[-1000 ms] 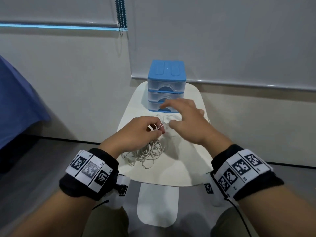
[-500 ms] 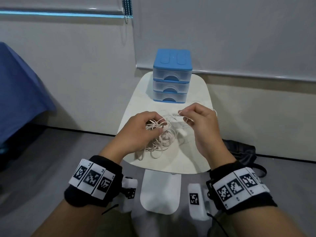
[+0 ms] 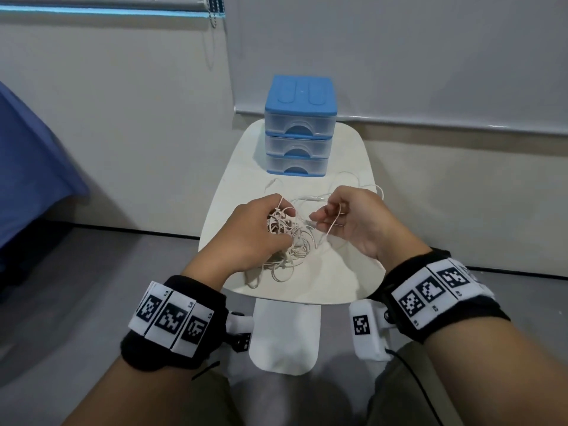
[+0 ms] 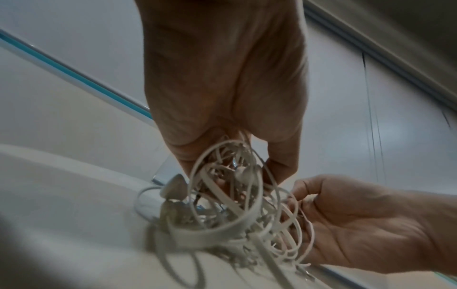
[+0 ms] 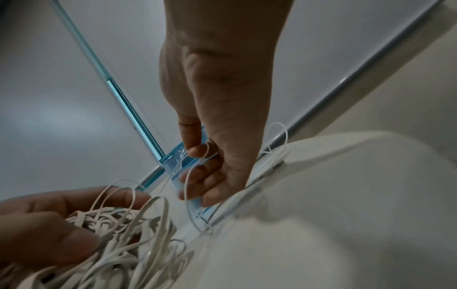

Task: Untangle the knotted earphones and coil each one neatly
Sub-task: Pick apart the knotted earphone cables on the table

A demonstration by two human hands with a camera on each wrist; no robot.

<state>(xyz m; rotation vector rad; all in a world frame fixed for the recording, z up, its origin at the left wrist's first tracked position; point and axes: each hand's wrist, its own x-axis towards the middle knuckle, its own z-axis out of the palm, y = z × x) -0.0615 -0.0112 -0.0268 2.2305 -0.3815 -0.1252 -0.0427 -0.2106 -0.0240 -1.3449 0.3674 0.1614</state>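
Observation:
A tangled bundle of white earphone cords (image 3: pixel 287 241) lies on the small white table (image 3: pixel 347 281). My left hand (image 3: pixel 264 222) grips the top of the tangle (image 4: pixel 222 205), fingers curled into the loops, with earbuds (image 4: pixel 174 189) showing among them. My right hand (image 3: pixel 341 216) sits just to the right and holds a thin loop of cord (image 5: pixel 195 187) drawn out of the bundle (image 5: pixel 118 234). Loose cord with an inline remote (image 3: pixel 313 198) trails toward the back of the table.
A blue three-drawer plastic organiser (image 3: pixel 299 127) stands at the table's far end, close behind my hands. A wall with a window blind (image 3: pixel 399 56) rises behind it. Blue fabric (image 3: pixel 27 167) hangs at the far left over grey floor.
My right hand came back from near the drawers and took hold of a loop of cord beside the tangle. The left hand kept its grip on the bundle.

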